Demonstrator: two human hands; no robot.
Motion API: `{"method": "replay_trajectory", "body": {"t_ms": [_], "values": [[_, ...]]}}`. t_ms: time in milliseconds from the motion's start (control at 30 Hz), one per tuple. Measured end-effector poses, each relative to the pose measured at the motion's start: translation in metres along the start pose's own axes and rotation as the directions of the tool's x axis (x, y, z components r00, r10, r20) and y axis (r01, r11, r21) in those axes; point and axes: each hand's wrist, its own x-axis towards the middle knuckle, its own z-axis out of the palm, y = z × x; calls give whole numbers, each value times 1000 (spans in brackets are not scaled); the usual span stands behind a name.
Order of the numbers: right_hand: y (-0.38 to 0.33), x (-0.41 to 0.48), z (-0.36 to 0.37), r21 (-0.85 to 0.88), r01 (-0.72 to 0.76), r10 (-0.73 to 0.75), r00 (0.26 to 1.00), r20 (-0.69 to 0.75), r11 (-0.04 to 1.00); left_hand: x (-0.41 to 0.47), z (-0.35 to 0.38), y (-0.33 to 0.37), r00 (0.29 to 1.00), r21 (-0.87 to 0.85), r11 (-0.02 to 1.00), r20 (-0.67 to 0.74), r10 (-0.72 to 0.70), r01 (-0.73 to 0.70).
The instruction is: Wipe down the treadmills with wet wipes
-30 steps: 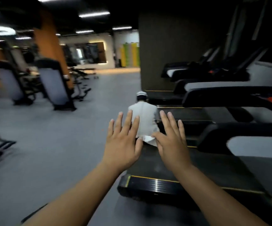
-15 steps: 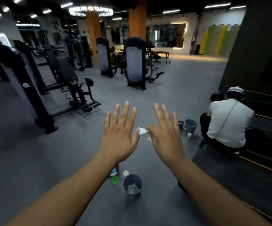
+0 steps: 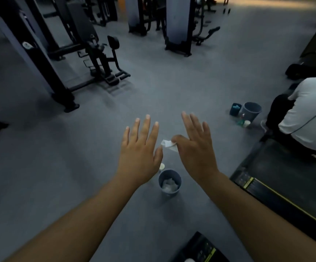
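Observation:
Both my hands are held out over the grey gym floor, backs up, fingers straight and spread. My right hand [image 3: 195, 148] pins a small white wet wipe [image 3: 169, 144] under its thumb. My left hand [image 3: 140, 150] holds nothing and sits just left of the wipe. Below the hands a small grey bin [image 3: 170, 183] with white used wipes stands on the floor. The rear end of a black treadmill [image 3: 278, 178] with yellow edge lines lies at the right. Another treadmill end [image 3: 200, 250] shows at the bottom edge.
A person in a white shirt [image 3: 310, 114] crouches on the treadmill at the right, beside a second grey bin [image 3: 251, 111], a blue container [image 3: 235, 109] and a bottle. Weight machines [image 3: 96, 53] stand at the back left and centre. Open grey floor lies between.
My view has turned left away from the treadmills and tilted down to the floor. The bin now sits under my hands. Both hands keep the same spread pose with the wipe.

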Motion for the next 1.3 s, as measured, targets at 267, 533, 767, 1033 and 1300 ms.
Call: {"method": "replay_trajectory", "body": {"t_ms": [267, 533, 767, 1033, 1300], "values": [[40, -13, 144, -10, -61, 61, 995, 77, 998, 29, 146, -52, 995, -45, 999, 98, 30, -26], [75, -83, 355, -120, -169, 180, 980, 89, 978, 27, 369, -137, 976, -96, 985, 151, 159, -146], [82, -110, 433, -82, -338, 348, 905, 244, 938, 26, 447, -165, 933, -160, 969, 279, 226, -187], [137, -158, 520, -54, -461, 455, 839, 299, 886, 30, 562, -155, 887, -161, 963, 381, 262, -215], [195, -195, 609, -66, -489, 482, 812, 330, 870, 38, 664, -145, 868, -127, 972, 437, 234, -198]]}}
